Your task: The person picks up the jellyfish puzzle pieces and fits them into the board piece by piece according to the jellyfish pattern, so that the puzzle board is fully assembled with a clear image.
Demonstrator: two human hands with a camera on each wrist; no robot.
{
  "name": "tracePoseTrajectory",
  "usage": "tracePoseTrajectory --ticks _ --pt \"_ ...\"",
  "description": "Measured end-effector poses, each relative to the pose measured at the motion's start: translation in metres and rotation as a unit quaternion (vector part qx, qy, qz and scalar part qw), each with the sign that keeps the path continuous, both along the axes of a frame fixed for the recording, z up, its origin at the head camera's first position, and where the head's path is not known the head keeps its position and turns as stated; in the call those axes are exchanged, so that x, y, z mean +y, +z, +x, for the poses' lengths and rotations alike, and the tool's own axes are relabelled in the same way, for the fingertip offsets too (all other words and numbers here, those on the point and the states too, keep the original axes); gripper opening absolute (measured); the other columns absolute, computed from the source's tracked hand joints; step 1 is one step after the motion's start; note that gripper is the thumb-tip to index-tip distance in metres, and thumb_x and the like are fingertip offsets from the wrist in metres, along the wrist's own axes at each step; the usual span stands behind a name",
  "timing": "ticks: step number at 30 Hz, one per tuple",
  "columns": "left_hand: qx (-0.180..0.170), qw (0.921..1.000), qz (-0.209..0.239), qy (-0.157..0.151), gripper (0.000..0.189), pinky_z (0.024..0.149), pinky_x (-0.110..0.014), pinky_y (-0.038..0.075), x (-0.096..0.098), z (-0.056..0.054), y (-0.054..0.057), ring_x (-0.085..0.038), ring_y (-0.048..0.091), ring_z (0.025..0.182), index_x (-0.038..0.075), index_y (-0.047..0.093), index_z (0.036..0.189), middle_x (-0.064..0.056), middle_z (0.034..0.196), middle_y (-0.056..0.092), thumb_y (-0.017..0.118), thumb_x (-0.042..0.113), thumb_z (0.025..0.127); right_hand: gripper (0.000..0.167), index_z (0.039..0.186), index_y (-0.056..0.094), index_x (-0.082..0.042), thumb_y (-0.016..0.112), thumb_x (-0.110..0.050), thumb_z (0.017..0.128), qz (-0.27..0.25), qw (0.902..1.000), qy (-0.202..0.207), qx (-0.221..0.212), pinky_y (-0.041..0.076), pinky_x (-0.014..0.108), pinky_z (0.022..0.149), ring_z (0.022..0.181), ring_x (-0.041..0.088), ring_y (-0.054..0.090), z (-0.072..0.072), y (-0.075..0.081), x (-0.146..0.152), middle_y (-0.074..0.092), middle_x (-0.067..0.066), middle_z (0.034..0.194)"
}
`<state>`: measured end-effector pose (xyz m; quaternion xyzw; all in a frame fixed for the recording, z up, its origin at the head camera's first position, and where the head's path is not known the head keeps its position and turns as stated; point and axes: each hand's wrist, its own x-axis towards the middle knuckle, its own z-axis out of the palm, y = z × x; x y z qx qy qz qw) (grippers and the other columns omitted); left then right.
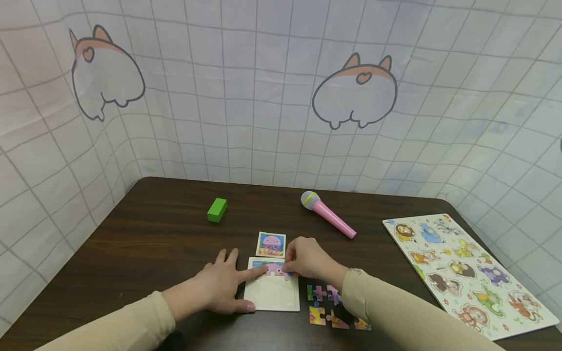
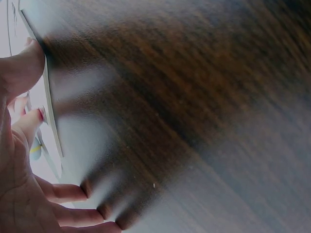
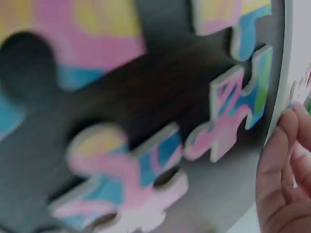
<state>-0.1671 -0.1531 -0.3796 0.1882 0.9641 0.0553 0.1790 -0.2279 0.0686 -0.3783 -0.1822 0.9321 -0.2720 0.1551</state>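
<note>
The puzzle tray (image 1: 271,296) lay at the worktop's (image 1: 167,234) 6 o'clock side. The right hand (image 1: 311,258) pinched a puzzle piece (image 1: 287,276) between its fingers at the tray's 1 o'clock corner; the left hand (image 1: 219,285), fingers extended, touched the placed pieces (image 1: 274,269) from 9 o'clock. A jellyfish card (image 1: 271,244) lay at 12, loose pieces (image 1: 317,316) between 3 and 4, the pink microphone (image 1: 330,217) toward 1.

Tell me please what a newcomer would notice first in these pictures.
Two large cartoon animals on the curtain behind the table would probably catch the eye first. Next may come the pink microphone toward the far side, or the animal board at right. Nearer, the left hand and right hand work at a puzzle tray.
</note>
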Motion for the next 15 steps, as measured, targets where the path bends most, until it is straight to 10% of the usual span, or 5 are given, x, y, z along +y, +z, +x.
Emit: tracePoseTrajectory --ticks 6,12,15 --pt "0.002 1.0 -0.002 0.003 0.078 0.101 -0.069 0.045 0.0 0.0 -0.002 -0.058 0.032 0.144 0.047 0.04 0.154 -0.032 0.158 0.034 0.072 0.066 0.084 0.014 0.106 0.076 -0.004 0.074 -0.003 0.092 0.05 0.9827 0.146 0.102 0.058 0.03 0.075 0.084 0.016 0.065 0.014 0.004 0.016 0.071 0.006 0.097" --pt "0.007 1.0 -0.002 0.002 0.079 0.101 -0.069 0.045 0.0 0.0 -0.001 -0.058 0.032 0.145 0.047 0.04 0.154 -0.032 0.158 0.034 0.072 0.066 0.085 0.044 0.136 0.066 -0.01 0.07 0.001 0.093 0.17 0.9114 0.296 0.23 0.055 0.035 0.1 0.121 0.022 0.064 0.031 0.001 0.027 0.066 0.004 0.139" --pt "0.008 1.0 0.001 0.003 0.079 0.101 -0.07 0.045 0.0 0.001 -0.001 -0.058 0.032 0.145 0.047 0.04 0.154 -0.032 0.158 0.034 0.071 0.066 0.085 0.056 0.144 0.059 -0.012 0.07 0.002 0.091 0.207 0.8929 0.318 0.242 0.052 0.038 0.105 0.13 0.022 0.059 0.034 0.0 0.028 0.06 0.002 0.148"
